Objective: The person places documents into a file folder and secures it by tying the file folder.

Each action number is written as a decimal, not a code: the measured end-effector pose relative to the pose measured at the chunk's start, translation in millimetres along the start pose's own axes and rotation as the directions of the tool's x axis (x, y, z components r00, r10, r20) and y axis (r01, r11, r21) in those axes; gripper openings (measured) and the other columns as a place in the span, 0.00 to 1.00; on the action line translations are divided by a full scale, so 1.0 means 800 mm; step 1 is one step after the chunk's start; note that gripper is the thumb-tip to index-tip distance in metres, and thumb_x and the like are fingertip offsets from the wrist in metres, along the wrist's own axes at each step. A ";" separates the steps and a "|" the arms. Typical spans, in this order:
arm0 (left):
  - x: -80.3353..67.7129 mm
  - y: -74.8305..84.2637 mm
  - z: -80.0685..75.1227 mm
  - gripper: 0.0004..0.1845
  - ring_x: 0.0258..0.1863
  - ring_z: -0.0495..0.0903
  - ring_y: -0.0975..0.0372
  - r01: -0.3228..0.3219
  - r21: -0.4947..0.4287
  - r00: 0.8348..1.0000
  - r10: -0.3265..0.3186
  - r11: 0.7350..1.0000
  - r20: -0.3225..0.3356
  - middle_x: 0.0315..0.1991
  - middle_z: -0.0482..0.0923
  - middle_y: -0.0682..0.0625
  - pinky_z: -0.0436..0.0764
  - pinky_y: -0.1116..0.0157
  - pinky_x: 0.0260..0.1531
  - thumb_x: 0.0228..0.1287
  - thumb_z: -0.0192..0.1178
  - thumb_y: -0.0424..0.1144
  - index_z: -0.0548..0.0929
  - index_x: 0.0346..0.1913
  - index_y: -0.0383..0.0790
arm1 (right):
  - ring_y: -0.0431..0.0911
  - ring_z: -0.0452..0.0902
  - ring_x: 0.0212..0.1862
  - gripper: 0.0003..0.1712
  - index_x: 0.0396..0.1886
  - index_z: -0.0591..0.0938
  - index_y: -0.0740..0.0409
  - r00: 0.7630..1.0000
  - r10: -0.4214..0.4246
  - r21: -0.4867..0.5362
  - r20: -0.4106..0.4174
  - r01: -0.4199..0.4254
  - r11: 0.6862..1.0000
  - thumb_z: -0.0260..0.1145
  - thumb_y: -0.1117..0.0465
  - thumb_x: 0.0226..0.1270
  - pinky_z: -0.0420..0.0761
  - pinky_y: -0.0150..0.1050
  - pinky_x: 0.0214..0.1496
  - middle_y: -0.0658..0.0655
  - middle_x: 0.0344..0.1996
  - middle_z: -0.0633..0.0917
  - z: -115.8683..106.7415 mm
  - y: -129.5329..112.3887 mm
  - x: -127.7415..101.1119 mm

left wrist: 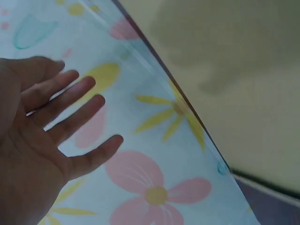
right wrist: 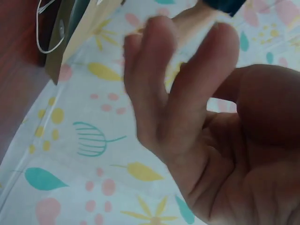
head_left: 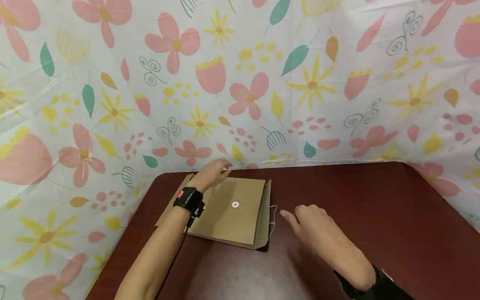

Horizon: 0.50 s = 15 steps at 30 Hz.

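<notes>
- Brown envelope (head_left: 225, 212) lies flat on the dark red bench (head_left: 375, 216), back left, up against the flowery cloth (head_left: 240, 83).
- Left hand (head_left: 211, 174) rests on its far edge; in the wrist view the fingers (left wrist: 70, 101) are spread straight, gripping nothing.
- Right hand (head_left: 313, 225) hovers just right of the flap (head_left: 265, 216), fingers loose and empty, index poking toward the white string (head_left: 273, 218).
- I'd say keep the left palm pressing flat so nothing slides, and pinch the string close to the flap.
- Long axis runs roughly left-right, flap end facing right, white button (head_left: 235, 204) facing up.
</notes>
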<state>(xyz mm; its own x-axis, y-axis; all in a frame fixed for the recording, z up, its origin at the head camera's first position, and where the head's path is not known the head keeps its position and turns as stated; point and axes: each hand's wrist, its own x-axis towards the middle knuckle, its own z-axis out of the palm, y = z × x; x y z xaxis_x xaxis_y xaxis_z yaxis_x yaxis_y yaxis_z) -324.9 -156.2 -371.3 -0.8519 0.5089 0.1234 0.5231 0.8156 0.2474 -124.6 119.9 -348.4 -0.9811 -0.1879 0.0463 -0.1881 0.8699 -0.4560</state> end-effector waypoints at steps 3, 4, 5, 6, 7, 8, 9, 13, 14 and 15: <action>0.000 -0.009 -0.001 0.17 0.57 0.80 0.51 0.026 -0.005 0.996 -0.026 1.000 0.080 0.59 0.79 0.40 0.78 0.56 0.57 0.74 0.55 0.38 0.79 0.61 0.35 | 0.44 0.66 0.16 0.29 0.13 0.72 0.54 1.000 -0.003 -0.019 0.027 0.003 1.000 0.58 0.46 0.74 0.68 0.39 0.24 0.51 0.11 0.69 0.004 -0.009 -0.020; 0.000 -0.011 0.000 0.18 0.57 0.80 0.51 0.034 -0.010 0.994 -0.033 0.999 0.104 0.59 0.79 0.40 0.78 0.55 0.57 0.74 0.56 0.38 0.79 0.61 0.35 | 0.44 0.65 0.16 0.29 0.12 0.71 0.53 0.999 -0.007 -0.022 0.034 0.008 1.000 0.59 0.45 0.73 0.68 0.39 0.24 0.50 0.11 0.69 0.006 -0.012 -0.027; 0.000 -0.012 0.001 0.18 0.57 0.80 0.50 0.040 -0.010 0.991 -0.038 0.999 0.126 0.59 0.79 0.40 0.77 0.55 0.57 0.73 0.56 0.37 0.79 0.61 0.35 | 0.43 0.64 0.16 0.30 0.10 0.70 0.52 0.999 -0.012 -0.021 0.040 0.012 1.000 0.59 0.45 0.73 0.68 0.38 0.24 0.49 0.10 0.67 0.008 -0.015 -0.033; -0.001 -0.014 0.002 0.18 0.58 0.79 0.50 0.049 -0.008 0.988 -0.047 0.999 0.145 0.60 0.79 0.40 0.77 0.55 0.58 0.73 0.56 0.37 0.78 0.62 0.35 | 0.42 0.62 0.15 0.31 0.09 0.68 0.51 0.999 -0.010 -0.012 0.046 0.010 1.000 0.60 0.45 0.72 0.67 0.37 0.23 0.48 0.09 0.65 0.010 -0.018 -0.038; -0.002 -0.016 0.003 0.19 0.59 0.79 0.50 0.054 0.002 0.985 -0.053 0.999 0.162 0.61 0.78 0.40 0.77 0.55 0.59 0.73 0.57 0.36 0.78 0.63 0.35 | 0.42 0.59 0.14 0.33 0.08 0.66 0.51 0.998 0.003 -0.002 0.059 -0.003 1.000 0.60 0.44 0.72 0.65 0.37 0.22 0.48 0.09 0.63 0.011 -0.020 -0.041; -0.002 -0.019 0.004 0.19 0.60 0.78 0.49 0.061 0.012 0.982 -0.062 0.998 0.177 0.62 0.78 0.39 0.76 0.55 0.59 0.72 0.57 0.36 0.77 0.63 0.35 | 0.41 0.59 0.13 0.33 0.07 0.66 0.51 0.998 0.012 0.006 0.065 -0.012 1.000 0.61 0.45 0.72 0.65 0.36 0.22 0.47 0.08 0.62 0.014 -0.021 -0.042; -0.002 -0.021 0.005 0.20 0.62 0.77 0.49 0.075 0.020 0.979 -0.078 0.997 0.189 0.63 0.77 0.39 0.75 0.54 0.61 0.72 0.57 0.35 0.77 0.64 0.35 | 0.41 0.59 0.11 0.34 0.06 0.66 0.52 0.997 0.027 0.023 0.079 -0.029 0.999 0.61 0.45 0.72 0.65 0.35 0.21 0.47 0.06 0.62 0.016 -0.022 -0.042; -0.001 -0.032 0.010 0.23 0.66 0.72 0.47 0.139 0.054 0.961 -0.148 0.989 0.232 0.67 0.73 0.39 0.72 0.53 0.64 0.72 0.57 0.33 0.72 0.68 0.34 | 0.41 0.66 0.05 0.32 0.10 0.71 0.56 0.981 0.096 0.121 0.169 -0.118 0.986 0.60 0.45 0.73 0.73 0.34 0.16 0.51 0.02 0.70 0.035 -0.014 -0.030; 0.001 -0.034 0.011 0.25 0.67 0.71 0.47 0.159 0.058 0.955 -0.169 0.986 0.244 0.68 0.71 0.39 0.72 0.53 0.65 0.71 0.58 0.33 0.71 0.69 0.35 | 0.42 0.69 0.04 0.31 0.11 0.73 0.58 0.975 0.105 0.156 0.198 -0.137 0.978 0.60 0.45 0.73 0.75 0.35 0.15 0.53 0.03 0.73 0.042 -0.010 -0.026; 0.003 -0.036 0.013 0.26 0.68 0.70 0.47 0.171 0.069 0.950 -0.183 0.983 0.254 0.69 0.70 0.39 0.71 0.53 0.66 0.71 0.58 0.33 0.70 0.70 0.35 | 0.43 0.71 0.05 0.32 0.13 0.75 0.60 0.966 0.112 0.190 0.233 -0.158 0.969 0.59 0.43 0.72 0.76 0.36 0.14 0.54 0.04 0.75 0.050 -0.006 -0.023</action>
<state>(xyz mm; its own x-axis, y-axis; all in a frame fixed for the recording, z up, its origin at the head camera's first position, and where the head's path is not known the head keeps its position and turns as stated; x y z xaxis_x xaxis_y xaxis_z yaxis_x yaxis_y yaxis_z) -341.4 -175.4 -388.4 -0.8983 0.4040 -0.1725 0.3703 0.9077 0.1975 -104.0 101.4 -382.5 -0.9583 -0.1905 -0.2130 -0.0187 0.7857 -0.6184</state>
